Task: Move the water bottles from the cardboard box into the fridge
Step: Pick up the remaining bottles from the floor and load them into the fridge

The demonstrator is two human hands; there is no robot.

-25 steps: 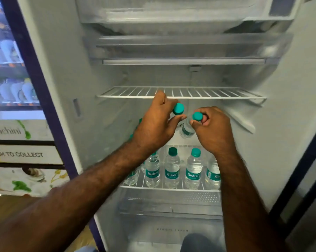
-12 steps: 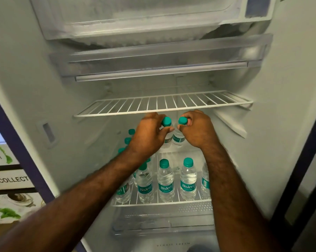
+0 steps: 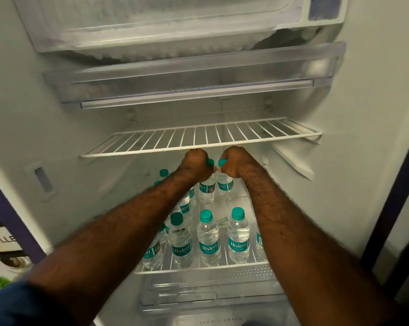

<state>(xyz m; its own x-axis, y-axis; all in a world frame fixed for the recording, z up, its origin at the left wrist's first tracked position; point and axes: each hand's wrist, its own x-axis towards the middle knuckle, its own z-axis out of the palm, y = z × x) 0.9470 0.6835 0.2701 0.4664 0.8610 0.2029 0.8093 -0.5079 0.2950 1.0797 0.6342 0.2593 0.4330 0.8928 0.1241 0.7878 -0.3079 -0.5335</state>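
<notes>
Both arms reach deep into the open fridge (image 3: 354, 161). My left hand (image 3: 196, 164) grips the teal cap of a small clear water bottle (image 3: 207, 190). Beside it my right hand (image 3: 236, 162) grips the cap of a second bottle (image 3: 225, 185). Both bottles hang upright at the back of the lower wire shelf (image 3: 198, 269), just under the upper wire shelf (image 3: 198, 140). Several more green-labelled bottles (image 3: 208, 238) stand in rows at the shelf's front and left. The cardboard box is out of view.
The upper wire shelf holds nothing. Above it are a clear tray (image 3: 194, 74) and the frosted freezer compartment (image 3: 151, 27). A clear drawer (image 3: 213, 295) sits below the bottles. A purple door frame edge (image 3: 13, 222) and printed signs lie at the left.
Both hands have carried their bottles deeper into the fridge and lower toward the back of the lower shelf. The camera has moved closer and tilted upward.
</notes>
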